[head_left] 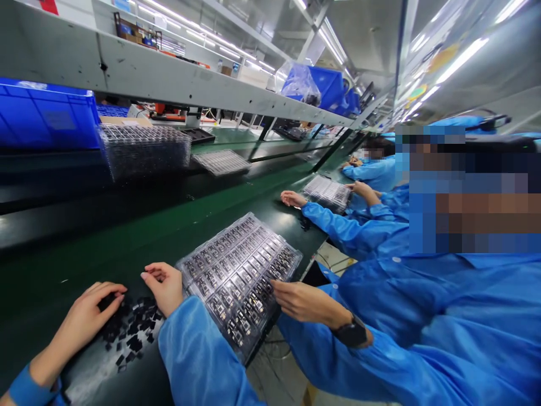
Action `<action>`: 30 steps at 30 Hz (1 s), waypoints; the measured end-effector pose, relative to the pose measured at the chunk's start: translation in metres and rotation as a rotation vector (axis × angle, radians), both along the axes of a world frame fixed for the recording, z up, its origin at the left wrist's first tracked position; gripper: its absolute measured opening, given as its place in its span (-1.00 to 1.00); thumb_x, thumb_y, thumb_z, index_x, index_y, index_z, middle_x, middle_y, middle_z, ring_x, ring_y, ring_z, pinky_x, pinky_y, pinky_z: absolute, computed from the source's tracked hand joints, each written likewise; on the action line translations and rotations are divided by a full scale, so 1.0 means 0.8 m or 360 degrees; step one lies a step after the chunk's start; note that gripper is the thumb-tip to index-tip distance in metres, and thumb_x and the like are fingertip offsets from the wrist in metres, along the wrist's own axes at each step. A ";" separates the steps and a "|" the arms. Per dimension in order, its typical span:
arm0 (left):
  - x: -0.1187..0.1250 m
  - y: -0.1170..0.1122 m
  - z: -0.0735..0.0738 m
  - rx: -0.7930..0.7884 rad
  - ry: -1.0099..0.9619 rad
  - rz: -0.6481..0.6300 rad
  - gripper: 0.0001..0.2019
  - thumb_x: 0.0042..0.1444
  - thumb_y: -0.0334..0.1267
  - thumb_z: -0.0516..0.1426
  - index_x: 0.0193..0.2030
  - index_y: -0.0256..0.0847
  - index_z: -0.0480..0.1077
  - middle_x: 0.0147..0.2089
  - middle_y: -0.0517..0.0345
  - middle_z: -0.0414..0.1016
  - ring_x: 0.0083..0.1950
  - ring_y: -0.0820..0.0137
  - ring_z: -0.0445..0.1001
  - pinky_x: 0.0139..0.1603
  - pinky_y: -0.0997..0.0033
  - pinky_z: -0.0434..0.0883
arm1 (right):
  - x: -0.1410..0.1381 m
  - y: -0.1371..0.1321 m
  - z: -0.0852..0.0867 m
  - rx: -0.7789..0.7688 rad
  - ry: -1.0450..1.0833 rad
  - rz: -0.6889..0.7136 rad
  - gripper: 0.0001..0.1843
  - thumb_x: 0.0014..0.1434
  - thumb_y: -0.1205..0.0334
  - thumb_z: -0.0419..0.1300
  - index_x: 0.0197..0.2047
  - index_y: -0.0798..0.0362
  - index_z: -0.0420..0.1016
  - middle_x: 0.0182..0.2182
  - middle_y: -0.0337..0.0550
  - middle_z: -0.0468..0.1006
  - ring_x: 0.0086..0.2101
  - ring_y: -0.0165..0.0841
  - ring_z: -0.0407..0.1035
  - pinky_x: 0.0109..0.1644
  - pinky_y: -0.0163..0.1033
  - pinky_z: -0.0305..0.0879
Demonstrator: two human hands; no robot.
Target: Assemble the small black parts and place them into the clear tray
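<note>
Clear plastic pocketed tray (239, 276) on green counter (127, 248) looks mostly filled; loose small black parts (135, 332) remain under curled left hand (87, 318), right hand (165, 286) curled beside tray, grip on either unclear.

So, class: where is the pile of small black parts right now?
In the head view, the pile of small black parts lies at lower left on the green bench, between the left hand and right hand.

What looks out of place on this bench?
Small black parts lie loose in a heap on the belt under the left hand, not in the tray, whose near corner overhangs the belt edge.
</note>
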State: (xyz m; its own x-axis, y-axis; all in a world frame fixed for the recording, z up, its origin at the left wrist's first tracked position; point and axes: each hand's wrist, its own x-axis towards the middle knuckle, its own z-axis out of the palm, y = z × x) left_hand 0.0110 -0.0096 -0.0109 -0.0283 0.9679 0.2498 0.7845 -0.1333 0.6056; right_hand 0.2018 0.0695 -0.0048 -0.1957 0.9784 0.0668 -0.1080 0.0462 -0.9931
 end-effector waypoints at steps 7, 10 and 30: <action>0.003 -0.001 0.007 -0.0013 0.0020 -0.0005 -0.66 0.17 0.10 0.12 -0.18 -0.06 0.58 -0.18 0.12 0.62 -0.17 0.31 0.56 -0.13 0.40 0.50 | 0.001 0.000 0.004 -0.0013 0.0027 0.0011 -0.77 0.00 0.16 0.40 -0.27 0.09 0.63 -0.43 -0.16 0.62 -0.43 -0.33 0.49 -0.29 -0.26 0.42; 0.003 -0.002 0.006 -0.0013 0.0018 -0.0007 -0.65 0.18 0.10 0.11 -0.18 -0.06 0.58 -0.17 0.11 0.62 -0.16 0.30 0.57 -0.12 0.39 0.50 | 0.001 -0.002 0.004 -0.0014 0.0032 0.0004 -0.78 -0.01 0.18 0.39 -0.27 0.09 0.64 -0.44 -0.17 0.61 -0.44 -0.33 0.48 -0.30 -0.26 0.41; -0.003 -0.004 -0.002 -0.0018 0.0036 0.0022 -0.60 0.12 0.18 0.13 -0.18 -0.05 0.59 -0.15 0.13 0.63 -0.15 0.31 0.58 -0.13 0.47 0.49 | 0.000 -0.005 0.001 -0.0042 0.0028 -0.0015 -0.74 0.00 0.13 0.41 -0.26 0.09 0.65 -0.41 -0.15 0.63 -0.42 -0.32 0.50 -0.29 -0.27 0.43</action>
State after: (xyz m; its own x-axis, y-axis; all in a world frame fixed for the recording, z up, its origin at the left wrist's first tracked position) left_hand 0.0089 -0.0126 -0.0124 -0.0364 0.9702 0.2394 0.7997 -0.1154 0.5892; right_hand 0.2018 0.0655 -0.0037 -0.1858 0.9816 0.0441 -0.1253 0.0209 -0.9919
